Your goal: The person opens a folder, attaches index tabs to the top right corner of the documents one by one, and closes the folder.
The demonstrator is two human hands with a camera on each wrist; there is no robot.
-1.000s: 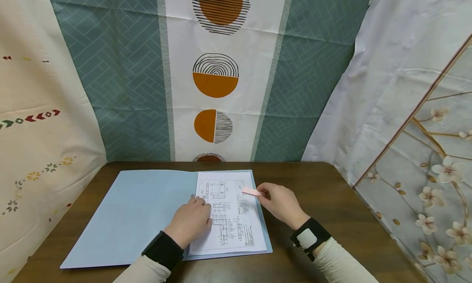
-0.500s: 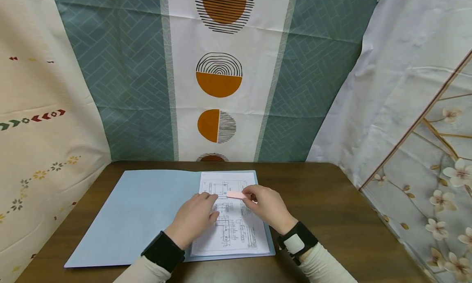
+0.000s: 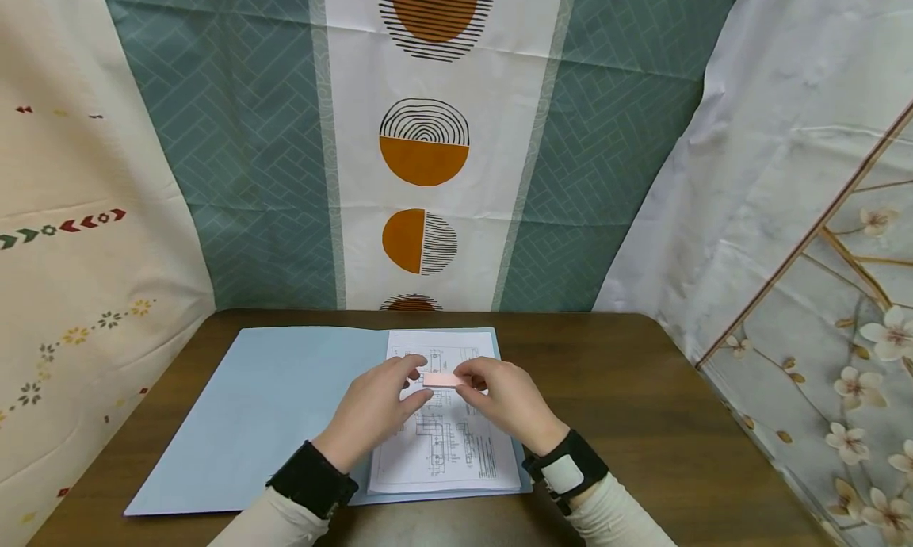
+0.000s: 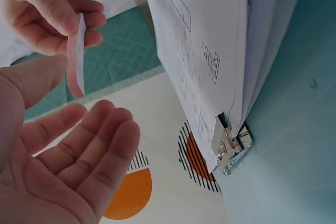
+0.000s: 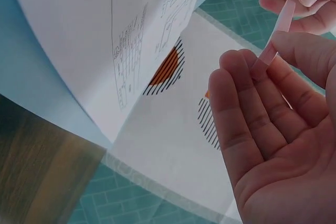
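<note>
My right hand (image 3: 515, 403) pinches one end of a narrow pink sticky-note pad (image 3: 440, 380) between thumb and fingers, over the printed sheets. Toward the pad's other end reaches my left hand (image 3: 374, 404), thumb and fingers spread apart. In the left wrist view its thumb tip comes right up to the pad's edge (image 4: 73, 66). Below both hands, a stack of white sheets with technical drawings (image 3: 442, 472) lies in the right side of an open light-blue folder (image 3: 278, 420). A metal clip (image 4: 231, 148) grips the sheets' edge in the left wrist view.
The folder lies on a dark brown wooden table (image 3: 613, 420). Behind the table hangs a green and white patterned curtain (image 3: 271, 174), with a cream cloth (image 3: 93, 269) at left and a white floral cloth (image 3: 806, 317) at right.
My right hand has brought the pink sticky-note pad leftward over the sheets. The left hand has lifted from the sheets' left edge and spread its fingers near the pad.
</note>
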